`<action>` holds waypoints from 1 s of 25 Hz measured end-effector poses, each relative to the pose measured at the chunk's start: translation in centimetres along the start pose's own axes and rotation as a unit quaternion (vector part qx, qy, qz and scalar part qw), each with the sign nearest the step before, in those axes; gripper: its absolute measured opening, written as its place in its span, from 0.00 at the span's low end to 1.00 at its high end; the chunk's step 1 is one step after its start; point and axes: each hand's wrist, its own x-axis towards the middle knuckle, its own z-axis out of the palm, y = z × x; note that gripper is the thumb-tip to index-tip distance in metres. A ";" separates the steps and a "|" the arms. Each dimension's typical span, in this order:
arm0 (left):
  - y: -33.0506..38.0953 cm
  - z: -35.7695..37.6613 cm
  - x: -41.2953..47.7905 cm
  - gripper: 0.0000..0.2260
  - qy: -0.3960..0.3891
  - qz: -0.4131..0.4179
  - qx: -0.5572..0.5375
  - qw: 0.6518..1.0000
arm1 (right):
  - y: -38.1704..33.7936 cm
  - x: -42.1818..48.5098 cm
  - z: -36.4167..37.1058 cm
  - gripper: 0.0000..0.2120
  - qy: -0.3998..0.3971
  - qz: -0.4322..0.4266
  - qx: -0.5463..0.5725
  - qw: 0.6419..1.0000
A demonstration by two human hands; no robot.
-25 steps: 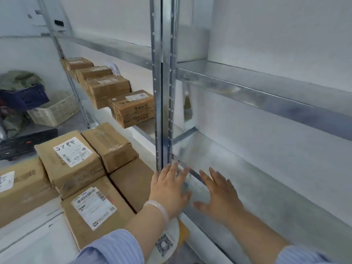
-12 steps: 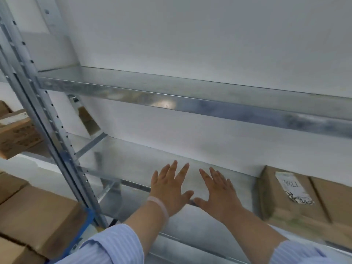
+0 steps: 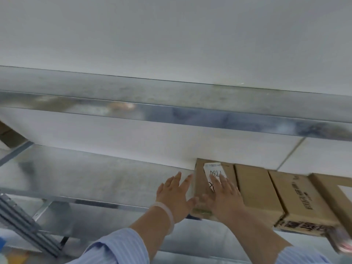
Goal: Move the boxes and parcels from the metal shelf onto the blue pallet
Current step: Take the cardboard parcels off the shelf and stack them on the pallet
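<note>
A row of brown cardboard boxes stands on the metal shelf point(image 3: 76, 178) at the right. The leftmost box point(image 3: 202, 180) carries a white label with handwriting. My right hand point(image 3: 222, 199) lies flat on top of that box, fingers straight. My left hand point(image 3: 175, 197) is spread open just left of the box, over the bare shelf near the box's left side. Whether it touches the box I cannot tell. Beside it stand a plain box point(image 3: 255, 189) and a printed box point(image 3: 297, 199). The blue pallet is out of view.
An upper shelf beam point(image 3: 171, 113) runs across above the hands. A white wall lies behind. A perforated upright post point(image 3: 24, 227) stands at the lower left. One more box point(image 3: 331, 189) sits at the far right edge.
The view swung right along the shelf, away from the pallet boxes. Both hands moved right, and my right hand came down on the labelled box.
</note>
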 end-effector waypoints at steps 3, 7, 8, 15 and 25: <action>2.5 1.6 2.0 0.27 -0.025 -0.009 -0.002 1.000 | 2.3 0.1 0.5 0.34 -0.014 -0.017 0.017 1.000; 3.3 3.0 3.1 0.23 -0.067 -0.028 0.001 0.997 | 3.1 0.5 1.1 0.35 -0.022 -0.046 0.014 0.999; 3.0 3.2 2.9 0.23 -0.063 -0.034 0.001 0.997 | 3.0 0.6 1.2 0.35 -0.016 -0.055 0.015 0.998; 0.3 3.3 0.7 0.22 0.024 -0.111 -0.076 0.991 | 0.5 2.0 1.7 0.31 0.015 -0.133 0.058 0.989; 0.0 5.2 3.6 0.35 -0.018 -0.123 -0.382 0.916 | 2.1 4.6 2.8 0.34 -0.094 0.033 0.259 0.961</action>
